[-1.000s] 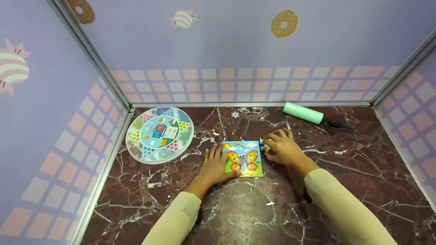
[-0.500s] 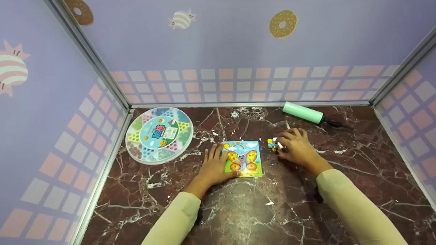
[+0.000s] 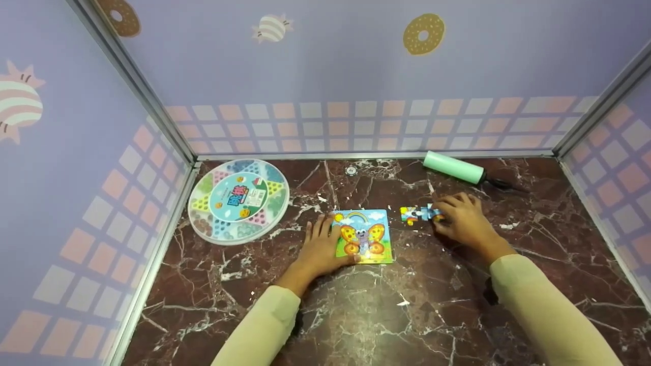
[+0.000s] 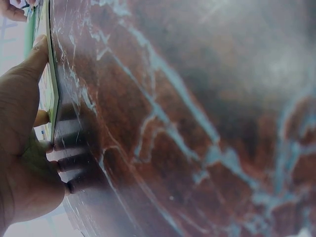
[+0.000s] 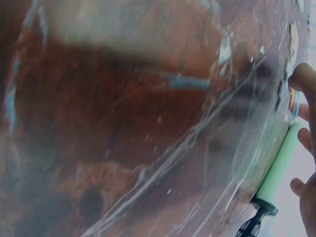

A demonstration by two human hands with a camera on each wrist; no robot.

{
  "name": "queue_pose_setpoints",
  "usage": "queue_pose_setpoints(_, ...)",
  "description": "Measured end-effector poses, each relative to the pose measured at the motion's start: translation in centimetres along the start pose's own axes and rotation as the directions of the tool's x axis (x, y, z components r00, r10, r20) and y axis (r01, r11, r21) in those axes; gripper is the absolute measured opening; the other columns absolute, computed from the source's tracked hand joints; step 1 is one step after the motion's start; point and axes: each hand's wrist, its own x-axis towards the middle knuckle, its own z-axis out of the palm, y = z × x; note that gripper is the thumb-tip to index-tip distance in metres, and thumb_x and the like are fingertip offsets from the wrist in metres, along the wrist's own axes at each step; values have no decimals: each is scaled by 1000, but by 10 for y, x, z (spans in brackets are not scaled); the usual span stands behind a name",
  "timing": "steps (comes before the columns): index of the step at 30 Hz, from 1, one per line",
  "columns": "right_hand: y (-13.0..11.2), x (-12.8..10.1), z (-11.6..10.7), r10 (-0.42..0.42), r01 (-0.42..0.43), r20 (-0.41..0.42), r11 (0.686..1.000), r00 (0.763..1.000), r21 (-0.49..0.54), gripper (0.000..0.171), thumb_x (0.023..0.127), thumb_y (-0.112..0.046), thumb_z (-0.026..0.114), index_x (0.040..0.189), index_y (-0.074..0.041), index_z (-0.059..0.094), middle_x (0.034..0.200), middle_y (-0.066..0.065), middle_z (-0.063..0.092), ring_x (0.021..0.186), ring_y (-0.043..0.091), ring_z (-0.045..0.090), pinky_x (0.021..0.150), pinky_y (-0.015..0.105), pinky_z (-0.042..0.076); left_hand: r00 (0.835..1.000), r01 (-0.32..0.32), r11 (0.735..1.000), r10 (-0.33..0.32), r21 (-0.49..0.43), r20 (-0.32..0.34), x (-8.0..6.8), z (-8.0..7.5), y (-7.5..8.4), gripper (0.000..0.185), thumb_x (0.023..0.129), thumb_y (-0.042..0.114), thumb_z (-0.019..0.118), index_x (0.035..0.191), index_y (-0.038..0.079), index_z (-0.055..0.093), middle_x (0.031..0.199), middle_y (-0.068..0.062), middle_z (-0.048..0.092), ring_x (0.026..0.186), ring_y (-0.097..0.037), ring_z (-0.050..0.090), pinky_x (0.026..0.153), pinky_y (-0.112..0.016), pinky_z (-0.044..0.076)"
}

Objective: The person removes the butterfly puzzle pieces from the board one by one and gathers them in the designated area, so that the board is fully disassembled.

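A square butterfly picture puzzle board (image 3: 362, 236) lies flat on the marble-patterned table. My left hand (image 3: 321, 247) rests along its left side, fingers extended near the upper left corner and thumb on the lower edge. The left wrist view shows the thumb (image 4: 37, 57) touching the rim. Right of the board, several small jigsaw pieces (image 3: 411, 214) lie in a short row. At the row's right end my right hand (image 3: 463, 221) pinches a jigsaw piece (image 5: 292, 100) with thumb and fingers, low over the table; its palm side is partly hidden.
A round Chinese checkers box (image 3: 239, 202) lies at the back left. A mint-green hand pump (image 3: 452, 168) with a black end is at the back right. A small round chip (image 3: 351, 172) sits near the back wall. Walls enclose the table's back and sides.
My right hand has moved rightward, away from the board, and jigsaw pieces now show in a row where it passed. My left hand and the board have stayed put.
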Motion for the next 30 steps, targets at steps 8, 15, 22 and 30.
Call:
queue_pose_setpoints(8, 13, -10, -9, 88, -90, 56, 995, 995, 34, 46, 91, -16, 85, 135, -7, 73, 138, 22, 73, 131, 51, 59, 110, 86, 40, 1000, -8, 1000, 8, -5, -3, 0, 0, 0, 92, 97, 74, 71, 155, 6, 51, 184, -22, 19, 173, -47, 11, 139, -69, 8)
queue_pose_setpoints(15, 19, -13, -13, 139, -150, 132, 985, 982, 81, 53, 92, -18, 87, 142, -7, 71, 145, 26, 70, 136, 55, 56, 111, 90, 35, 1000, -11, 1000, 11, -13, -3, -1, 0, -1, 99, 96, 74, 71, 162, 3, 47, 184, -23, 18, 173, -48, 12, 139, -70, 7)
queue_pose_setpoints(22, 21, -16, -15, 161, -182, 167, 975, 973, 124, 56, 92, -14, 85, 146, -7, 70, 148, 27, 69, 134, 54, 56, 108, 91, 36, 1000, -7, 1000, 7, -2, 5, 0, 3, -2, 97, 96, 73, 71, 161, 5, 48, 184, -23, 19, 173, -47, 11, 139, -70, 7)
queue_pose_setpoints(30, 21, -16, -19, 161, -187, 180, 973, 970, 136, 54, 96, -13, 81, 148, -7, 68, 148, 27, 69, 135, 53, 56, 108, 92, 36, 1000, 1, 1000, -1, 17, 1, 0, 0, 0, 91, 97, 75, 70, 155, 7, 51, 185, -21, 18, 173, -46, 12, 139, -69, 9)
